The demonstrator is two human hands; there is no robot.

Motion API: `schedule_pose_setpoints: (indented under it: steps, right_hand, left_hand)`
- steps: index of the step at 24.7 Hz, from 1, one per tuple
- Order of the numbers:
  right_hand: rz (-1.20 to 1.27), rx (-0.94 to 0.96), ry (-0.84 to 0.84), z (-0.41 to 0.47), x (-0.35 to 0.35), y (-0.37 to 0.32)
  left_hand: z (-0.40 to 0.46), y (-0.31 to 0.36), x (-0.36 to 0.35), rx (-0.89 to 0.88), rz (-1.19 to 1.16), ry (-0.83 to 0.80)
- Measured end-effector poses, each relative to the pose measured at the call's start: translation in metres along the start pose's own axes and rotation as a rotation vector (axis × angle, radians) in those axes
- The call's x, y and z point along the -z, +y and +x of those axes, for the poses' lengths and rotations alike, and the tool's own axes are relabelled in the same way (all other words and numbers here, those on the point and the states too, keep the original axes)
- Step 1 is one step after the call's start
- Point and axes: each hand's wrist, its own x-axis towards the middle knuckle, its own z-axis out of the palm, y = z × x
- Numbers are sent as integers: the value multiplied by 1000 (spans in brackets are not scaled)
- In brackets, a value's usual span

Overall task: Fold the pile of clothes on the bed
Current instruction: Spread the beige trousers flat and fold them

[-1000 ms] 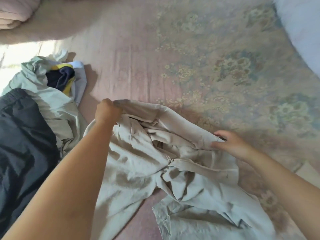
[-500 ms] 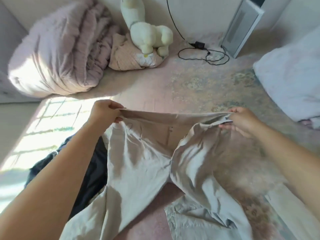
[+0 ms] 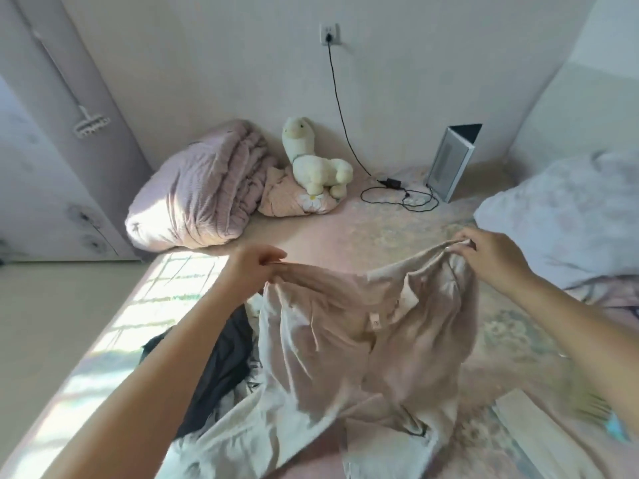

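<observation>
Beige trousers [image 3: 339,340] hang in the air over the bed [image 3: 380,229], held up by the waistband. My left hand [image 3: 256,271] pinches the waistband's left end and my right hand [image 3: 487,254] pinches its right end. The legs drape down toward me onto the bedsheet. Behind my left forearm lies the rest of the pile: a black garment [image 3: 221,368] and pale clothes [image 3: 214,430], partly hidden.
A rolled pink quilt [image 3: 197,191], a small pink pillow [image 3: 294,202] and a cream plush toy [image 3: 314,160] sit by the far wall. A charger cable [image 3: 397,191] and a grey box [image 3: 449,164] lie behind. A white duvet [image 3: 560,216] is at right.
Both hands have lifted the trousers off the bed by the waistband and spread it wide. The camera has tilted up, bringing the wall and far bedding into view.
</observation>
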Motion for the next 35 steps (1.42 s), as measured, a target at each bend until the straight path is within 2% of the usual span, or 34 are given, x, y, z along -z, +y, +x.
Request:
schedule_pose_setpoints:
  steps: [5,9,11,14,16,17,19,20,22,23,25,29,31,34,35]
  right_hand:
    - [1,-34,149,-63,33,-22]
    - [116,28,253,-98,68,-44]
    - [60,18,247,-110,88,-58]
    - [66,58,256,-126,122,-81]
    - [122,127,427,-134,141,-90]
    - [119,155,494,-138,152,-96]
    - [18,201,448,-139,166,-105]
    - [-29,193,429,-140,170,-104]
    - [48,141,587,-145,173,-99]
    - [113,116,645,-150,167,-96]
    - [180,73,615,-150,152,-91]
    - [259,52,594,-143,152,-101]
    - [270,82,625,-142,153,-100]
    - [165,123,487,-147,152,-97]
    - [169,120,488,-147,154,-96]
  left_hand:
    - [-48,8,43,-38,-44,112]
    - [-82,23,69,-233,19,128]
    - [-93,36,83,-360,170,172]
    - [-104,47,118,-522,203,410]
    - [-114,56,130,-612,138,556]
    - [-120,63,137,-656,114,543]
    - [-136,79,144,-775,267,337]
    - [-145,83,147,-846,360,330]
    - [-159,92,158,-976,359,551]
    - [-170,96,155,-1064,386,580]
    - [-182,96,134,-1255,546,497]
    - [-167,94,149,-1178,611,503]
    - [-164,87,153,-1143,551,467]
    - [-155,67,144,-1029,531,280]
    - [-146,64,148,-896,494,265]
